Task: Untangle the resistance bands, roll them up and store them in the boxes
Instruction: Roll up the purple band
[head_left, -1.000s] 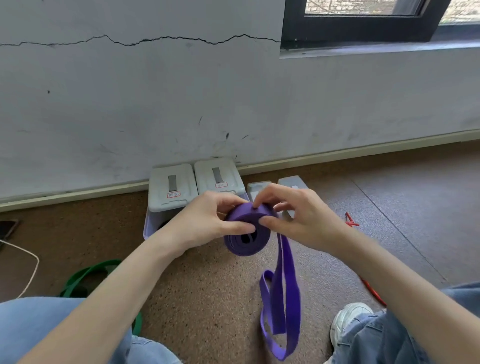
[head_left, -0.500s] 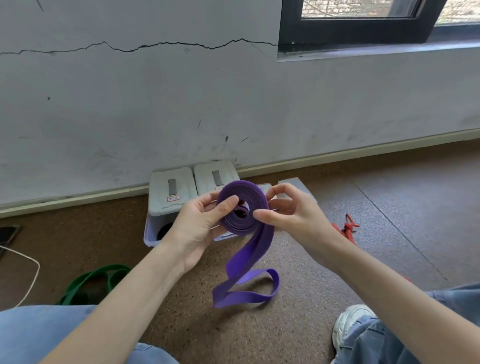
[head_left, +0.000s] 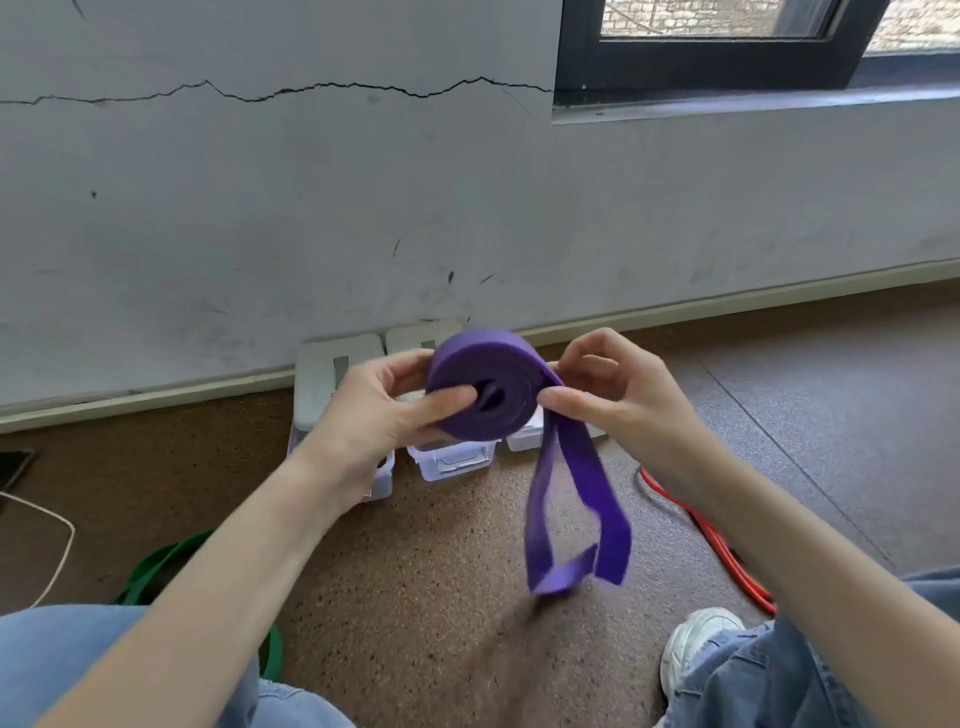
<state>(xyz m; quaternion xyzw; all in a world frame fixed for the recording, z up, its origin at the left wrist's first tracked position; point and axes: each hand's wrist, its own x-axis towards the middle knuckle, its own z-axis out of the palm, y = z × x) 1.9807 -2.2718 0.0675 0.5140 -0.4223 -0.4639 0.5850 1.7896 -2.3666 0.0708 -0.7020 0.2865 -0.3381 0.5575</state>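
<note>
Nearest me are my two knees in blue jeans and a white shoe (head_left: 698, 644) on the speckled brown floor (head_left: 426, 597). By my left knee lies the green band (head_left: 156, 566), partly hidden under my forearm, and a red band (head_left: 711, 540) trails along the floor under my right arm.

Above the floor, between both hands, I hold the purple band (head_left: 483, 389), most of it wound into a thick coil. My left hand (head_left: 374, 421) grips the coil, thumb pressed across its open face and fingers curled behind it. My right hand (head_left: 618, 400) pinches the strap just where it leaves the coil (thumb in front, the other fingers bent behind). The loose tail hangs down as a doubled loop, blurred, its end clear of the floor.

Beyond the hands, the boxes (head_left: 452, 457) stand in a row at the floor's far edge against the wall, white lids on the left two, largely covered by my hands.
</note>
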